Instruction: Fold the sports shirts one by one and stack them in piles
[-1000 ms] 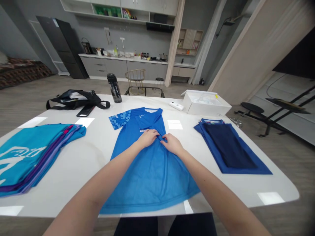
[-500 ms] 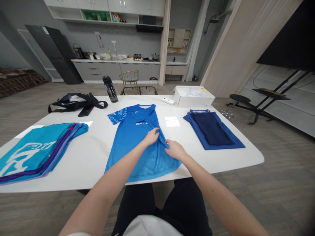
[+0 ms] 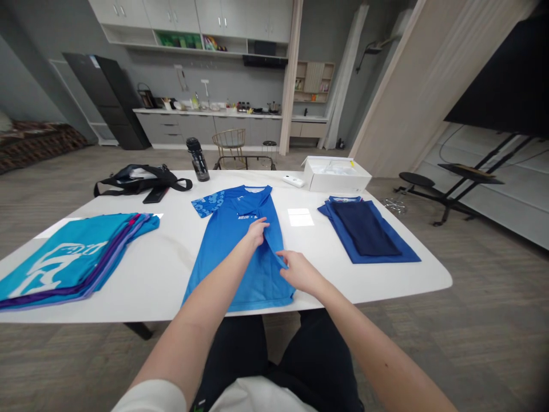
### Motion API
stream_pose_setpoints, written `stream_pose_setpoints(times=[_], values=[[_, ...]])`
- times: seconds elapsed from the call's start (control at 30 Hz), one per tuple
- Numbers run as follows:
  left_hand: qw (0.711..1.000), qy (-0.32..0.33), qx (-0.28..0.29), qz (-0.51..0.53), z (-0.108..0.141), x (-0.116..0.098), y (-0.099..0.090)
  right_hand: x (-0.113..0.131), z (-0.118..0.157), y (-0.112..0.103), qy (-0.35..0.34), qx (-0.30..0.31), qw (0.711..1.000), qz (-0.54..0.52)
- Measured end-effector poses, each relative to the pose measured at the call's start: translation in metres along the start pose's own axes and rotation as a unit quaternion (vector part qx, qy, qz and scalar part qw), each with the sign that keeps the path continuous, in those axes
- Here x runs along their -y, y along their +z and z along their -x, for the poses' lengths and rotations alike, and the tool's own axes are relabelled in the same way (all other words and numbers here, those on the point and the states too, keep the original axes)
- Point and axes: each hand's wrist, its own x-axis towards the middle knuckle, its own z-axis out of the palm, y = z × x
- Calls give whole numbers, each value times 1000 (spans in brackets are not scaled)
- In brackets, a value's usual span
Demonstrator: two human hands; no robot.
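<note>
A blue T-shirt (image 3: 223, 252) lies on the white table in front of me, its neckline at the far end and its patterned left sleeve spread outward. The right side of the shirt is folded inward over the front. My left hand (image 3: 258, 230) pinches the fabric near the chest print. Closer to me and further right, my right hand (image 3: 298, 270) grips the folded side edge between thumb and fingers. Part of the cloth is hidden beneath my left forearm.
A stack of folded shirts (image 3: 64, 257) lies at the left, and folded dark blue clothes (image 3: 364, 229) at the right. Behind are a black bag (image 3: 137, 180), a phone (image 3: 155, 194), a bottle (image 3: 198, 160), a white remote-like device (image 3: 294, 181) and a white box (image 3: 337, 174).
Both hands have drawn the shirt's right side inward to the left. The lower right hem has come in with it, so the shirt looks narrower and straighter on that side.
</note>
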Motion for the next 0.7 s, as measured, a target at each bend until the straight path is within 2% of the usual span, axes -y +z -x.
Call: stream_pose_setpoints(times=[0.1, 0.23, 0.47, 0.57, 0.7], values=[[1000, 10, -1, 1, -7, 1, -13, 7, 11, 11, -23, 20, 999, -8], [999, 24, 24, 4, -6, 7, -28, 18, 23, 31, -48, 36, 998, 9], [997, 36, 55, 38, 0, 13, -43, 31, 45, 76, -97, -10, 987, 125], [993, 2, 89, 72, 7, 17, -48, 27, 52, 94, -172, -38, 967, 186], [984, -15, 152, 88, 23, 27, -48, 13, 57, 111, -279, -59, 938, 198]])
